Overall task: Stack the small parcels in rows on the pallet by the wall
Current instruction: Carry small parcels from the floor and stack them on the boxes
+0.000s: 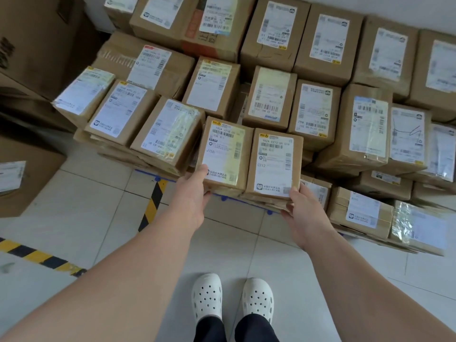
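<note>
Yellow-black hazard tape (39,256) crosses the tiled floor (98,218) left of the white clogs (206,296); large cartons (32,178) stand farther left.

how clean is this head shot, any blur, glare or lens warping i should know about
Head view: the J758 parcel and C212 parcel at centre are sharp, codes readable; the right-edge box is smeared; the taped parcel at lower right glares; the wide-angle lens bows the rows and floor tiles; light even, shadows soft.
</note>
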Demonstrator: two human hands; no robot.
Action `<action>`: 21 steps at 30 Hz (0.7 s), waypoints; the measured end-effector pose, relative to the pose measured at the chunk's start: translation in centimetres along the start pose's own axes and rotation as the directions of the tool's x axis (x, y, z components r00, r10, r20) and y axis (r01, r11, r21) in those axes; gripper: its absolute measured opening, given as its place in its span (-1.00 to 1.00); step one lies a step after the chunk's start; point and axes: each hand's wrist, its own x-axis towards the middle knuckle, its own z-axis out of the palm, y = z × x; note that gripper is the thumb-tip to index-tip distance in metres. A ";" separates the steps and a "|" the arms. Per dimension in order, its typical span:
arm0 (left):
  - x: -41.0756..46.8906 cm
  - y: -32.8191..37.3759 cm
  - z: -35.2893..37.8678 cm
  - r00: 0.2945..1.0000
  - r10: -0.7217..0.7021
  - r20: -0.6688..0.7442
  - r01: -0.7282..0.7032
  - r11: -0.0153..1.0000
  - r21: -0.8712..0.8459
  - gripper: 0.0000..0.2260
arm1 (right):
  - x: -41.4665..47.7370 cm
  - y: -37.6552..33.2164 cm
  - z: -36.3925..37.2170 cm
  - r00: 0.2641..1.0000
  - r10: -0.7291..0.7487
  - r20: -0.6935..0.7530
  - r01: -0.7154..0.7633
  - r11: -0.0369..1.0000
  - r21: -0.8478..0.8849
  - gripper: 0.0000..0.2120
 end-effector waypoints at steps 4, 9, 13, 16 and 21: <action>0.9 -0.2 0.2 0.999 -0.024 -0.041 0.023 0.999 -0.026 -0.62 | 0.2 -0.1 1.6 1.000 -0.010 0.017 0.010 0.999 -0.031 -0.65; 1.1 0.2 0.4 0.998 -0.051 -0.034 0.051 0.999 -0.003 -0.62 | 0.1 -0.6 2.9 0.998 -0.042 -0.045 0.040 0.998 -0.043 -0.70; 0.6 0.6 -0.2 0.998 -0.062 -0.010 0.063 0.990 0.126 -0.48 | -0.8 -1.4 3.2 0.995 -0.071 -0.068 0.061 0.989 -0.136 -0.66; -0.7 1.1 -0.4 0.998 -0.062 -0.023 0.066 0.974 0.215 -0.34 | -2.3 -2.4 3.3 0.993 -0.077 -0.084 0.058 0.978 -0.203 -0.60; -4.6 2.4 -0.9 1.000 -0.002 -0.012 0.006 0.929 0.369 -0.24 | -5.5 -4.0 3.1 0.985 -0.140 -0.100 0.108 0.957 -0.267 -0.57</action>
